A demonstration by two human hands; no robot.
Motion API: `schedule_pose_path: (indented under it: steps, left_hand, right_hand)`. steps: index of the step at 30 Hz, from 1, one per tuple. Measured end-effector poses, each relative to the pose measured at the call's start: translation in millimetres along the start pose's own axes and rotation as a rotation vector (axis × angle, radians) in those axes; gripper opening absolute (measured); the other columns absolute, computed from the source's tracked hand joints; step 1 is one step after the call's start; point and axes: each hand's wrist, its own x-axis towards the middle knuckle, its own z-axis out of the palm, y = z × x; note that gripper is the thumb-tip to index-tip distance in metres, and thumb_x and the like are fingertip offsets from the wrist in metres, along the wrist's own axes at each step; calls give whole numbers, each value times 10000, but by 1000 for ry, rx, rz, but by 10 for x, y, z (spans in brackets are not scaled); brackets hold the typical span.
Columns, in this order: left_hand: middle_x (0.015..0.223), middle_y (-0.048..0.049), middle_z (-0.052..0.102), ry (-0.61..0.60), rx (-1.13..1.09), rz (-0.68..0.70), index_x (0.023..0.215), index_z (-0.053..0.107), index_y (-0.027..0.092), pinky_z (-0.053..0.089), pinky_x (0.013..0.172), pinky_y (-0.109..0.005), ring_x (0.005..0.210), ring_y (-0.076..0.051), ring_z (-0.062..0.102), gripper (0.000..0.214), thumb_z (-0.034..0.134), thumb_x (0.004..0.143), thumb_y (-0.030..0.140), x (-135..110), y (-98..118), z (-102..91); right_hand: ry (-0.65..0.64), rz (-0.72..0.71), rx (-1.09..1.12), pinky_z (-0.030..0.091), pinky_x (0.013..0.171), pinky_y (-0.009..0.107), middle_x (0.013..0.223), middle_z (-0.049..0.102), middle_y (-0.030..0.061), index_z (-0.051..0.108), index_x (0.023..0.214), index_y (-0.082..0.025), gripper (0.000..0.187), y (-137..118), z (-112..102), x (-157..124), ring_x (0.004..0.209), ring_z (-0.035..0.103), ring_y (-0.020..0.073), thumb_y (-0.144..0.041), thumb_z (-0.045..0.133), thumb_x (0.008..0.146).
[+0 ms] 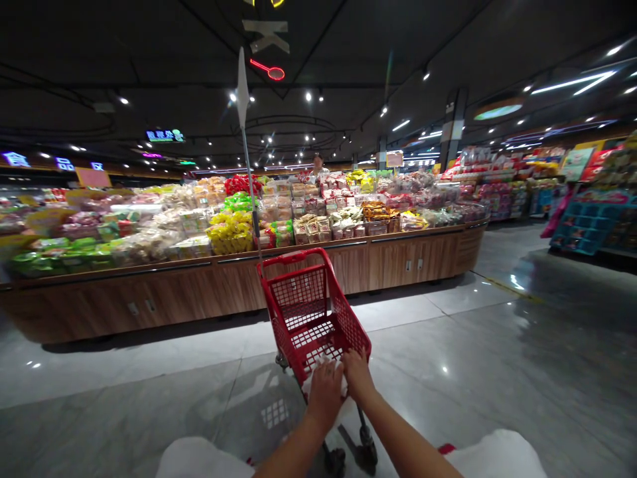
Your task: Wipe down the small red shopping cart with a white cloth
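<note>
A red plastic shopping cart with a grid basket stands in front of me, and nothing shows inside it. Both my hands are at its near end. My left hand is closed over a crumpled white tissue or wipe, which lies against the cart's near rim. Beside it, my right hand has its fingers curled over the rim at the near right corner, next to more of the white material. The undersides of both hands are hidden. A thin pole with a white panel rises past the cart's far left corner.
Beyond the cart runs a long wood-panelled display counter heaped with packaged snacks. A person is partly visible behind it. Stocked shelves and a blue rack stand at right. Grey polished floor surrounds the cart.
</note>
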Motion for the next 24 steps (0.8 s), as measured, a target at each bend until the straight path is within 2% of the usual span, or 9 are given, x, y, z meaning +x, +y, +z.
schedule_pose_path:
  steps: [3, 8, 10, 12, 15, 19, 22, 24]
  left_hand:
    - [1172, -88, 595, 59, 48, 139, 1229, 530, 241, 449, 955, -469, 1129, -289, 529, 390, 573, 847, 304, -89, -139, 38]
    - [1174, -55, 605, 38, 75, 411, 1267, 503, 290, 425, 1000, -403, 1142, -226, 522, 401, 502, 888, 160, -228, -659, -180]
    - [1183, -46, 602, -7, 7, 511, 1265, 506, 291, 407, 1015, -390, 1134, -214, 518, 393, 521, 889, 180, -174, -792, -278]
    - [1157, -46, 611, -73, -82, 553, 1223, 543, 277, 417, 987, -364, 1085, -204, 532, 345, 566, 880, 254, -34, -890, -372]
    - [1101, -53, 624, -228, -144, 453, 1172, 583, 247, 444, 910, -327, 1012, -198, 545, 369, 651, 824, 347, 276, -1059, -508]
    - [1072, -50, 624, -376, -75, 278, 1088, 613, 218, 426, 922, -352, 1014, -203, 543, 343, 702, 777, 333, 617, -1267, -595]
    - [1083, -67, 611, -379, -42, 213, 1028, 619, 198, 411, 945, -391, 1050, -230, 532, 352, 733, 739, 363, 663, -1218, -525]
    - [1126, -91, 589, -322, -45, 171, 1076, 600, 193, 384, 981, -445, 1096, -269, 506, 489, 758, 689, 447, 606, -1069, -456]
  right_hand:
    - [37, -45, 67, 122, 1112, 503, 900, 685, 75, 662, 836, -177, 264, 64, 42, -49, 975, 584, 214, -141, 408, 900]
    - [81, -77, 138, 89, 1100, 533, 776, 644, 9, 601, 712, -185, 335, 257, -12, -86, 850, 555, 168, -228, 359, 940]
    - [140, -84, 148, 94, 1102, 519, 739, 616, 1, 574, 673, -184, 344, 308, -7, -133, 822, 542, 158, -228, 352, 933]
    - [191, -99, 141, 97, 1105, 515, 728, 595, 1, 555, 661, -186, 334, 362, 0, -201, 814, 536, 159, -220, 351, 923]
    - [223, -157, 110, 92, 1113, 518, 750, 591, 2, 548, 687, -195, 304, 484, -34, -297, 819, 534, 164, -198, 345, 913]
    - [235, -144, 31, 135, 1115, 493, 757, 596, 5, 553, 698, -204, 321, 597, -154, -337, 832, 550, 169, -166, 321, 917]
    - [215, -44, -14, 195, 1084, 495, 829, 636, 34, 595, 766, -201, 295, 422, -209, -314, 885, 574, 197, -196, 346, 925]
    - [164, -25, 22, 280, 1040, 441, 958, 663, 68, 629, 904, -201, 274, 158, -194, -297, 953, 584, 212, -225, 358, 933]
